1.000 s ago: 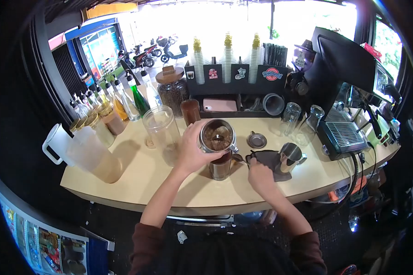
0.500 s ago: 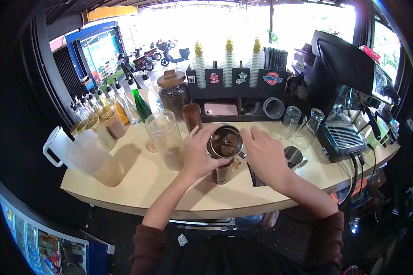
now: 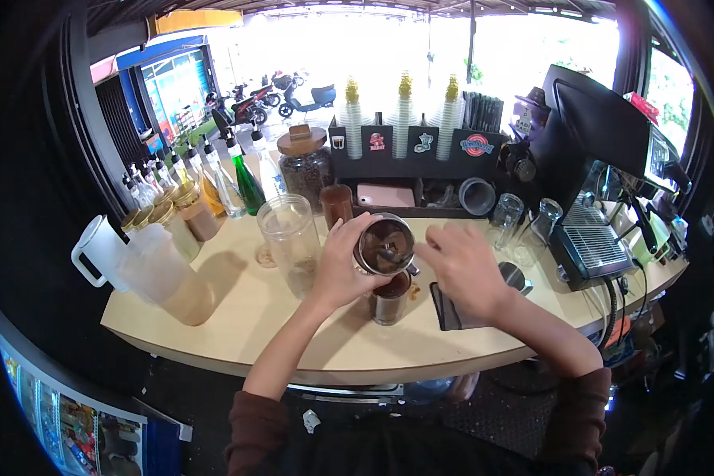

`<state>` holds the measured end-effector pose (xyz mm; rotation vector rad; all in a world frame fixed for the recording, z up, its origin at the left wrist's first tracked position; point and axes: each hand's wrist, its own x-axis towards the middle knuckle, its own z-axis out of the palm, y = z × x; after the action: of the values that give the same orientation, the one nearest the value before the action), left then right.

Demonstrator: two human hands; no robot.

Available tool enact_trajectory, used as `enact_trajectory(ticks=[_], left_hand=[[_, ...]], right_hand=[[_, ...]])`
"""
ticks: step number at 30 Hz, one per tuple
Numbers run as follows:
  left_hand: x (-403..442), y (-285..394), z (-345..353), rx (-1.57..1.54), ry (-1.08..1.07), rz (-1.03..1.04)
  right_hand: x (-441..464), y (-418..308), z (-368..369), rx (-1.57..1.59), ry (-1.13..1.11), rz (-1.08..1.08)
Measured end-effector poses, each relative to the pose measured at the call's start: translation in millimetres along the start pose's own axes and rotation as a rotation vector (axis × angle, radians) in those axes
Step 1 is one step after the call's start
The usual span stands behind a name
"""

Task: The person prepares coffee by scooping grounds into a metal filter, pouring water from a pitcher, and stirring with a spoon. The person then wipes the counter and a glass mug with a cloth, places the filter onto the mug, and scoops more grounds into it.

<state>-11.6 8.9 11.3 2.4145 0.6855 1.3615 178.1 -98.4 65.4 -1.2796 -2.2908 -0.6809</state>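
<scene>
My left hand (image 3: 343, 266) is wrapped round a metal container (image 3: 386, 244) with dark brown contents, its opening facing me. Just below the container stands a glass (image 3: 389, 305) of brown liquid on the counter (image 3: 246, 333). To the right of the container is my right hand (image 3: 468, 266), its fingers curled together and blurred; what they hold, if anything, I cannot make out. A dark cloth (image 3: 452, 312) and a metal pitcher (image 3: 513, 275), partly hidden, lie beyond my right hand.
Left are a clear jar (image 3: 289, 238), two pitchers (image 3: 163, 274) and pump bottles (image 3: 246, 182). A black organizer (image 3: 408, 159) with stacked cups stands at the back. Upturned glasses (image 3: 504, 218) and an espresso machine (image 3: 591, 246) are at the right.
My right hand has come up from the cloth to beside the metal container. The container is tipped further, and its contents look darker and lower. The view has shifted slightly.
</scene>
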Motion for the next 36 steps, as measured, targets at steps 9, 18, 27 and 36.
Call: enact_trajectory(ticks=[9,18,27,36], left_hand=[[5,1,5,0.007,-0.035,0.097],[13,-5,-8,0.054,-0.209,0.145],[12,-3,-15,0.047,-0.283,0.139],[13,-1,-13,0.018,-0.272,0.12]], right_hand=[[-2,4,-1,-0.103,-0.033,-0.044],[-4,10,1,-0.167,-0.025,-0.107],[3,7,-4,-0.129,-0.027,-0.097],[7,10,-6,-0.184,0.011,-0.197]])
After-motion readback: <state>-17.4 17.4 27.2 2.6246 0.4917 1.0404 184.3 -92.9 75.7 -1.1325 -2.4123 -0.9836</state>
